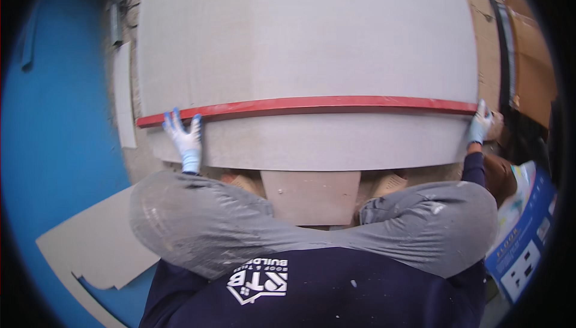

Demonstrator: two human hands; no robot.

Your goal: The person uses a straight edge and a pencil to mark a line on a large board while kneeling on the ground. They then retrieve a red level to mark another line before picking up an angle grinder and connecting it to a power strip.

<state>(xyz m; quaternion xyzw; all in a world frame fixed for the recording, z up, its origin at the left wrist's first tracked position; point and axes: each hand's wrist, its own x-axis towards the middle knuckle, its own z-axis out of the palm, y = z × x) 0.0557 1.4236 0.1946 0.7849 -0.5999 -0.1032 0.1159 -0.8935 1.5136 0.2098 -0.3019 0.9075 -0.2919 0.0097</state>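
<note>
A long red straightedge bar (336, 105) lies crosswise on a large pale grey board (360, 40), a short way in from its near edge. My left hand (183, 139), in a white glove with blue fingertips, rests near the bar's left end. Its fingers are spread, and the fingertips touch the bar. At the far right end, my right hand (479, 125), gloved too, is closed about the bar's tip beside the board's edge. Part of its fingers is hidden. Both my knees are bent on the near side of the board.
A smaller grey board piece (312, 196) lies between my feet. At the lower left a cut board offcut (99, 238) rests on a blue floor sheet (60, 136). A narrow white strip (124, 94) is left of the board. A blue printed package (522, 244) sits at the right.
</note>
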